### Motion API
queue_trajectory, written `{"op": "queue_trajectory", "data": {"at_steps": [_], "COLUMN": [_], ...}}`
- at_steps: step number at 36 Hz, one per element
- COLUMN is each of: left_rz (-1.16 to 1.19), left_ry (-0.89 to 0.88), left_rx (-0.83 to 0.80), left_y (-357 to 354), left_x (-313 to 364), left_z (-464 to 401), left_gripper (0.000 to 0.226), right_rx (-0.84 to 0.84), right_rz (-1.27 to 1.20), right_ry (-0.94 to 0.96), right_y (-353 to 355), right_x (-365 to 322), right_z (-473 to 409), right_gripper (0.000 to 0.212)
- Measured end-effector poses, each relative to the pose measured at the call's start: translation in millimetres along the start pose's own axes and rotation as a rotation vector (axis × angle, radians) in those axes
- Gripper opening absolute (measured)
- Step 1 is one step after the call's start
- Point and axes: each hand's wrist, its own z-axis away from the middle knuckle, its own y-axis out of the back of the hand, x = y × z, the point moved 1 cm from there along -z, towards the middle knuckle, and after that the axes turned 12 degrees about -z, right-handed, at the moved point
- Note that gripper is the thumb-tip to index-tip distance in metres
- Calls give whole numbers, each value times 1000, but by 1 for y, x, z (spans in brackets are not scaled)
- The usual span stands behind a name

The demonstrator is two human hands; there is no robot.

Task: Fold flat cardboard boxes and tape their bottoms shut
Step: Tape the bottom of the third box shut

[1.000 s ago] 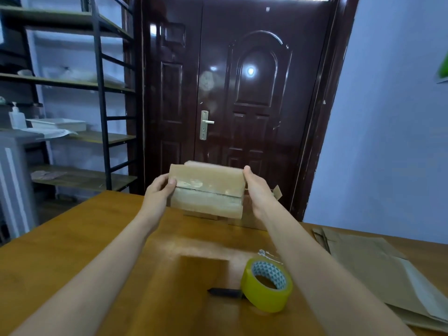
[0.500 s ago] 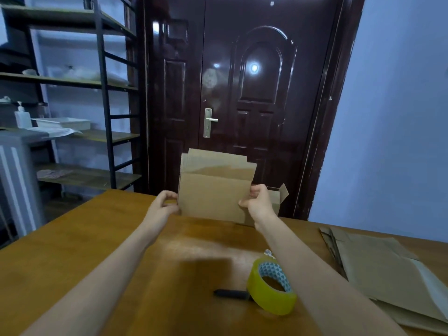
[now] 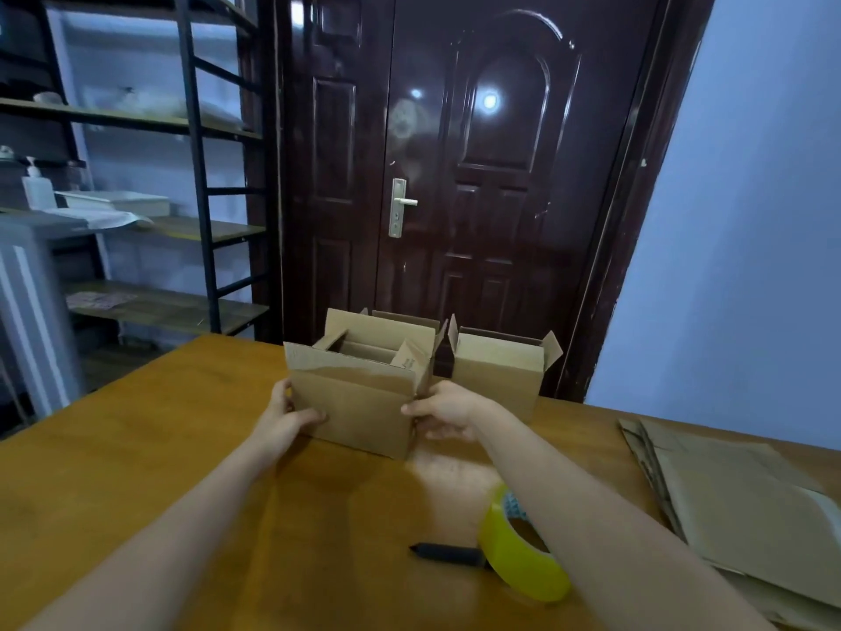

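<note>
Cardboard box [image 3: 364, 403] upright on table [image 3: 136, 448], between both hands.

door [image 3: 455, 175] (dark, glossy) | shelf rack [image 3: 195, 175] left | black pen [image 3: 448, 554] on wooden table [image 3: 136, 448]

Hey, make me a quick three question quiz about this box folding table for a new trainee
1. True or false: the left hand and right hand both hold the near box.
2. What lies beside the yellow tape roll? A) black pen B) scissors C) stapler
3. Where is the flat cardboard stack?

Key: 1 true. 2 A. 3 On the table's right side.
</note>
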Motion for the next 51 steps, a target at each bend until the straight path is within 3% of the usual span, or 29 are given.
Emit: {"op": "queue_trajectory", "data": {"at_steps": [8, 16, 24, 27, 30, 34, 39, 44, 47, 51], "left_rz": [-54, -98, -37, -177, -507, -1004, -1316, -1379, -1368, -1376], "left_ry": [12, 95, 116, 113, 94, 35, -154, -396, -526, -623], "left_rx": [140, 198, 354, 414, 390, 206, 58, 27, 45, 37], "left_y": [26, 46, 55, 59, 60, 46, 6, -45, -77, -119], "left_x": [-1, -8, -12, -12, -16, -14, 13, 60, 95, 141], "left_z": [-22, -39, -29, -18, -4, 18, 37, 48, 52, 57], "left_gripper": [63, 71, 67, 63, 58, 58, 59, 52, 48, 50], "right_rx": [-43, -80, -94, -49, 14, 135, 207, 286, 331, 390], "right_rz": [69, 50, -17, 90, 259, 625, 950, 1129, 1136, 1080], "right_ry": [-1, -1, 25, 90, 184, 284, 293, 250, 224, 183], "right_y": [-34, -54, -42, -25, -7, 16, 45, 79, 101, 133], "right_x": [-8, -14, -18, -19, -20, -21, -19, -9, -3, 8], "right_z": [-32, -44, -35, -23, -7, 17, 54, 86, 103, 125], "right_gripper": [58, 58, 70, 64, 60, 57, 43, 40, 33, 44]}}
